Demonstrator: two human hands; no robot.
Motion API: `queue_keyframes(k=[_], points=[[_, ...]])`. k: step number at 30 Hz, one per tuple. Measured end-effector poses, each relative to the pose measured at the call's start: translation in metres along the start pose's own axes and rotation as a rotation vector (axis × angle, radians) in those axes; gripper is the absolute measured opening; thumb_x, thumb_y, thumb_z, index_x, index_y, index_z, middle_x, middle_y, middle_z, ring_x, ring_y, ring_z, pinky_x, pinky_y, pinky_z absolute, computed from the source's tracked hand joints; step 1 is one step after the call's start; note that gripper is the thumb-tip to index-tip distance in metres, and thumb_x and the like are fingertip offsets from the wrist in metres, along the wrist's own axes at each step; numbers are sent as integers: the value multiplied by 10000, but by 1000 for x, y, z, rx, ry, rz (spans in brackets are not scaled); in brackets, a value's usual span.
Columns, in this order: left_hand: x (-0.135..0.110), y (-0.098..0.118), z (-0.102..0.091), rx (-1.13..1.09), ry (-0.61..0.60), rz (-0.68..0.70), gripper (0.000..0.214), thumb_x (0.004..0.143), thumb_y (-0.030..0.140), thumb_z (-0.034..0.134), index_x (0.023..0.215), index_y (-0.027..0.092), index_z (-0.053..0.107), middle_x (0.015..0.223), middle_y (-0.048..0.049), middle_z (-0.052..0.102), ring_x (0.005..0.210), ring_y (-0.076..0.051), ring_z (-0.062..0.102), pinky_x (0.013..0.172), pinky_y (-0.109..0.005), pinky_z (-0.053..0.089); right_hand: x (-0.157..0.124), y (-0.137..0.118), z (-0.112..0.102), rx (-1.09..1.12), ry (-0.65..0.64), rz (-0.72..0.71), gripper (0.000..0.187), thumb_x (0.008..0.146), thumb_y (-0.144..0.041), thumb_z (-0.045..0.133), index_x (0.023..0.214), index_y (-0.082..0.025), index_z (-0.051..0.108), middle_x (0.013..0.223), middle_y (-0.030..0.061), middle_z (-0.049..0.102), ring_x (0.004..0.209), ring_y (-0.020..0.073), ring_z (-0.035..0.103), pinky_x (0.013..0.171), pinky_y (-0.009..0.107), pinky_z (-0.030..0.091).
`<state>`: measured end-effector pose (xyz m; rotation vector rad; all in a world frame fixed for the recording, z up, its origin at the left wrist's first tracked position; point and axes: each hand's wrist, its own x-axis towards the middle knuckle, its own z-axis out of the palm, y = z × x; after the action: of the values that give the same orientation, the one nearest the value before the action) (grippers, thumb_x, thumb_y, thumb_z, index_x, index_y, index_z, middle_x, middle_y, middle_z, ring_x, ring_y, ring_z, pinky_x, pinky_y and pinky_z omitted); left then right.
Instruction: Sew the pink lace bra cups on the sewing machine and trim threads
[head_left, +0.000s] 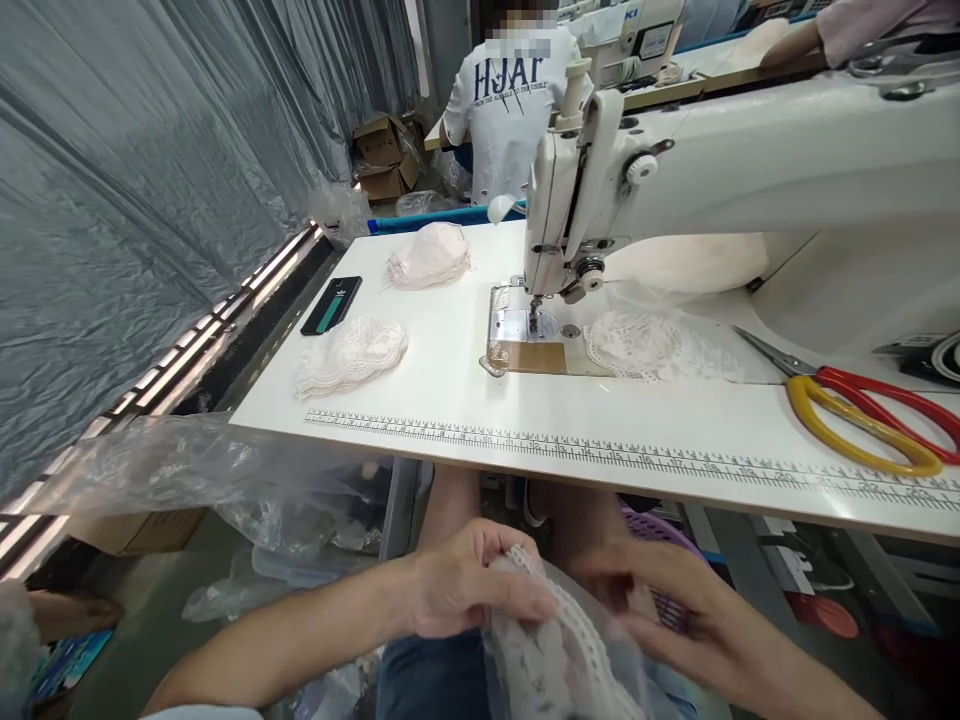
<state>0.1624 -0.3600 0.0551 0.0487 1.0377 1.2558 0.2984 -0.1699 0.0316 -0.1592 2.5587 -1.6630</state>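
Observation:
Over my lap, my left hand (487, 585) is closed on white lace (559, 650), its thumb pressing on the scalloped edge. Clear plastic (637, 670), seemingly a bag, surrounds the lace. My right hand (660, 600) is at the right side of the plastic, blurred by motion; its fingertips are partly hidden, so its grip is unclear. Above my hands is the table with a white sewing machine (555, 210). More white lace (645, 345) lies right of its needle. At the left rest a lace stack (352, 355) and a pale pink stack (431, 257).
Scissors with red and yellow handles (862, 410) lie at the table's right. A dark phone (331, 305) lies at the left. A printed ruler (525, 440) follows the front edge. Plastic sheeting (262, 480) hangs at the left. Another person (510, 120) sits beyond the table.

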Motion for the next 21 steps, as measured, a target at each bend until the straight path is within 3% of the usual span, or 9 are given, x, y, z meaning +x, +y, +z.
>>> queue_keyframes(k=[3,6,10,16,21], points=[[-1,9,5,59,-45,-33,397,434,327,872,598,109,584,541,13,591,478,-75,530,471,-176,408,7,1,9,-258,277,-272,491,842,-252,615,1291,-315,429,1075,69,578,959,200,573,792,289,470],[2,16,1,92,-24,-63,397,421,335,873,606,115,599,534,30,590,475,-63,524,468,-169,399,16,-3,16,-398,294,-468,417,830,-132,560,1209,-287,478,1011,64,543,862,160,567,712,258,472],[5,26,-7,169,-61,-118,379,426,334,867,597,123,604,531,42,592,487,-64,537,485,-174,420,26,-16,16,-531,348,-628,237,876,-145,469,1071,-242,564,905,60,568,787,153,561,671,284,464],[8,39,-11,242,-132,-141,370,440,324,859,619,118,609,560,42,603,505,-60,536,492,-165,429,41,-35,10,-579,401,-744,149,858,-57,523,850,-183,601,738,15,594,609,98,528,521,232,406],[11,48,-16,304,-135,-140,386,430,340,857,619,114,607,560,38,602,511,-66,540,515,-174,445,44,-31,4,-596,298,-753,224,930,-96,418,978,-161,627,748,32,642,663,121,594,561,262,457]])
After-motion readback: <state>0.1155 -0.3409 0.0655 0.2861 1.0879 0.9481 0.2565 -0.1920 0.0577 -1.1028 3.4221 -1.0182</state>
